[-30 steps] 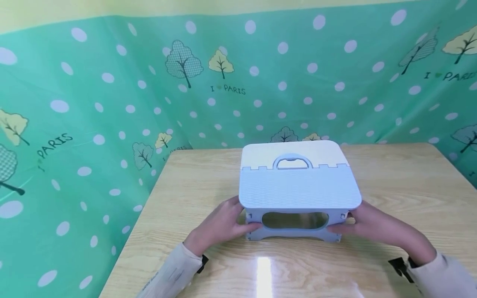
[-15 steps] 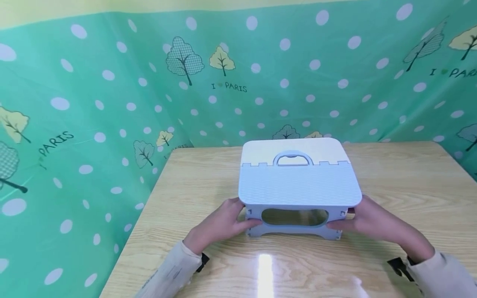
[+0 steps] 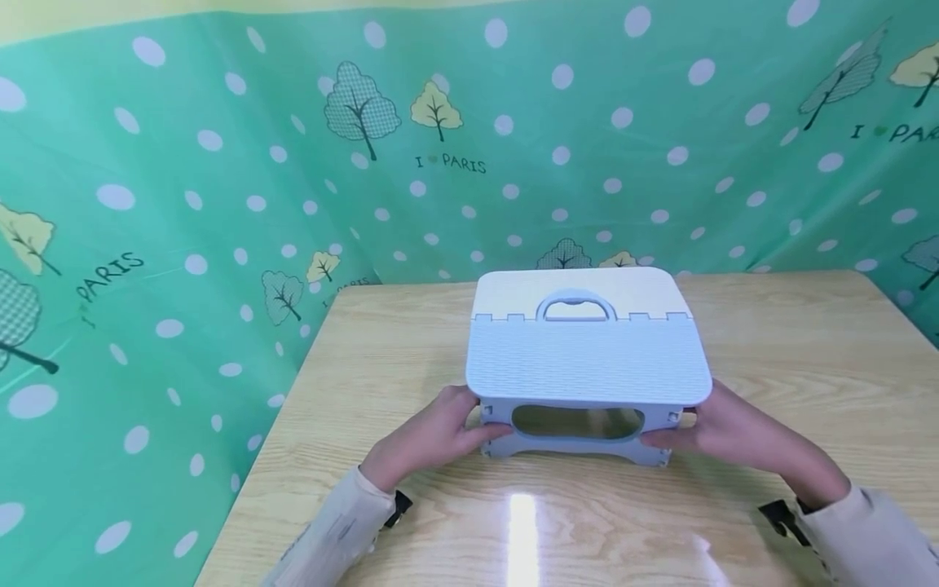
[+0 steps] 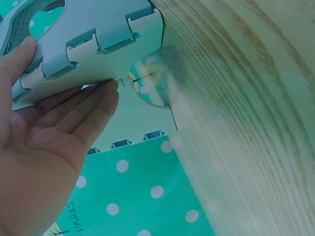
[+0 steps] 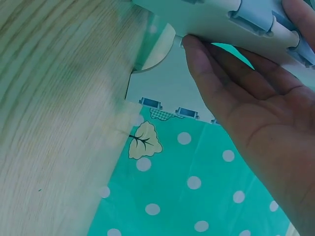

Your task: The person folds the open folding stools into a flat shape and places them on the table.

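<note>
A pale blue and white folding stool (image 3: 587, 359) stands upright on the wooden table, its ribbed top facing up and a blue carrying handle (image 3: 576, 298) lying in the middle of it. My left hand (image 3: 433, 432) grips the stool's left side, thumb on the front leg panel (image 3: 572, 448) and fingers behind the side. On the opposite side my right hand (image 3: 741, 432) holds it the same way. Both wrist views show fingers against the white side panel (image 4: 98, 64) with its hinge joints; in the right wrist view, the right hand's fingers (image 5: 202, 64) touch that side's panel.
The stool stands on a light wooden table (image 3: 396, 342), which reflects a bright strip of light near its front. A green dotted curtain (image 3: 220, 204) with tree prints hangs behind and to the left of the table.
The stool and both hands sit slightly higher in the head view, as does the table edge, so the view itself has shifted. Both hands keep the same hold.
</note>
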The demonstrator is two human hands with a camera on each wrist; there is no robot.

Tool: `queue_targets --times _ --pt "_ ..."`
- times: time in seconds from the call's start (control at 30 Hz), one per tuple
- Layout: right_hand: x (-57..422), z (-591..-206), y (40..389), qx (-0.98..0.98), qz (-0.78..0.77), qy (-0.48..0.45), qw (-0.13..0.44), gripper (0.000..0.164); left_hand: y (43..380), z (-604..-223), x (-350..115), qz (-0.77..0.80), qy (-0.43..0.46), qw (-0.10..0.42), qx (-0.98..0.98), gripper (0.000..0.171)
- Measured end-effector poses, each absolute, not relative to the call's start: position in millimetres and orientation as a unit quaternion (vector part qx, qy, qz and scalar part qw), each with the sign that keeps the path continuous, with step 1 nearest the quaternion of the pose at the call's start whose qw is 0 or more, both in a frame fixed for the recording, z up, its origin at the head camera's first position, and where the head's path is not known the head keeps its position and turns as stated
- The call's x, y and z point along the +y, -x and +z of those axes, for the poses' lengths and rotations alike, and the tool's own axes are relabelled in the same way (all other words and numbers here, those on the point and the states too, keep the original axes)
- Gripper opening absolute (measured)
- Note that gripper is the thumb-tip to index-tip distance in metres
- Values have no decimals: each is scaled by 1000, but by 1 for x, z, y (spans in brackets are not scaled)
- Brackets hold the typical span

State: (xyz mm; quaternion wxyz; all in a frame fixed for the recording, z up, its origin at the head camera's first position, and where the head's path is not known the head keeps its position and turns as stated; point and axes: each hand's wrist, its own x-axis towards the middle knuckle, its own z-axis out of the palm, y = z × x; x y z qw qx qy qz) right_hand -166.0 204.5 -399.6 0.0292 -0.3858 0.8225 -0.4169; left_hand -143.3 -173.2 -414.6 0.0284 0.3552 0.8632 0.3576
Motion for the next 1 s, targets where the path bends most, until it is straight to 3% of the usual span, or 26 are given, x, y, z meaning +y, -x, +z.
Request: queue_targets --times 0.3,1.0 --pt "202 -402 166 819 -424 385 32 117 144 -415 -176 373 -358 45 855 53" --pt "202 -403 166 808 -442 384 62 111 145 -411 -179 406 -362 79 835 58"
